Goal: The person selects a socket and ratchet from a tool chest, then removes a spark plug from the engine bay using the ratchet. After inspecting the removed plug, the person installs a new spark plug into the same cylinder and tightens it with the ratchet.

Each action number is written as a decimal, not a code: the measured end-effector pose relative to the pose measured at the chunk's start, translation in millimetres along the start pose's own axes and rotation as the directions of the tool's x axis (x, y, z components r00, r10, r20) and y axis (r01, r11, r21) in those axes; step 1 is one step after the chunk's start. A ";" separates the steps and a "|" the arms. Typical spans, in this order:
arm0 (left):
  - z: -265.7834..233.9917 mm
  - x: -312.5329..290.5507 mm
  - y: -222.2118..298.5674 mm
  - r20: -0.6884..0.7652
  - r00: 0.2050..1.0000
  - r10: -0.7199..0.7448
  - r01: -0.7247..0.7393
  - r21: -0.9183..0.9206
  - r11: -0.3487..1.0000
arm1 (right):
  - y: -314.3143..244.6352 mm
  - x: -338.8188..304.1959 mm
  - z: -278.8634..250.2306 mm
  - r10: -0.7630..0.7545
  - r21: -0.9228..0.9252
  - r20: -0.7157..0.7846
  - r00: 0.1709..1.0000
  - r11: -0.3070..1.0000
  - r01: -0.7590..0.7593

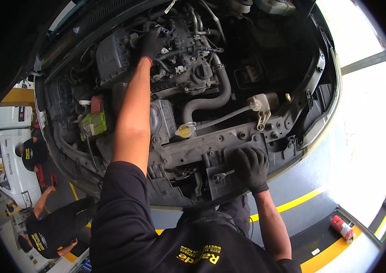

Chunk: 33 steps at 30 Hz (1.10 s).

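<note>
My left arm stretches deep over the engine (186, 63). My left hand (153, 43), in a dark glove, rests among hoses and wiring beside the black air filter box (111, 57); its fingers blend into the dark parts, so their grip is hidden. At the front edge of the engine bay, my right hand (250, 166), gloved as well, is closed round the handle of a metal wrench (219, 176). The wrench's head lies over the black plastic front panel (218, 186); whether it sits on a fastener I cannot tell.
A thick radiator hose (220, 98) curves down to the yellow-labelled radiator cap (183, 131). A coolant reservoir (266, 103) stands right, the green-covered battery (93, 123) left. Two other people (58, 223) (33, 152) are near a white vehicle (13, 159). A fire extinguisher (342, 229) lies lower right.
</note>
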State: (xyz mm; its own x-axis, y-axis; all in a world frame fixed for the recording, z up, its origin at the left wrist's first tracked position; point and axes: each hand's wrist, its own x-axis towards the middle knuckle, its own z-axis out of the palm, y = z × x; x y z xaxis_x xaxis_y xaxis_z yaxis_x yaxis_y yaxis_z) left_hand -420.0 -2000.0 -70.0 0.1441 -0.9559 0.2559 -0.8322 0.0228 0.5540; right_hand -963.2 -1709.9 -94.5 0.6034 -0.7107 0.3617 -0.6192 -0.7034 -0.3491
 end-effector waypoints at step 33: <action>-95.0 -474.6 67.7 -0.828 0.370 -0.422 0.925 0.287 0.248 | -5.1 551.2 126.9 -0.055 -0.247 0.340 0.939 0.958 0.146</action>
State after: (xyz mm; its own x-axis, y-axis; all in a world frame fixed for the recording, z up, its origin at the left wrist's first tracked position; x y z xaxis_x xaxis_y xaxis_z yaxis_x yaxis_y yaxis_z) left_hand -493.8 -1517.0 -78.7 0.8476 -0.1207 0.5167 -0.2265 -0.9629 0.1466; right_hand -563.8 -2099.7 -3.0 0.7716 -0.6328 0.0654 -0.6292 -0.7742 -0.0683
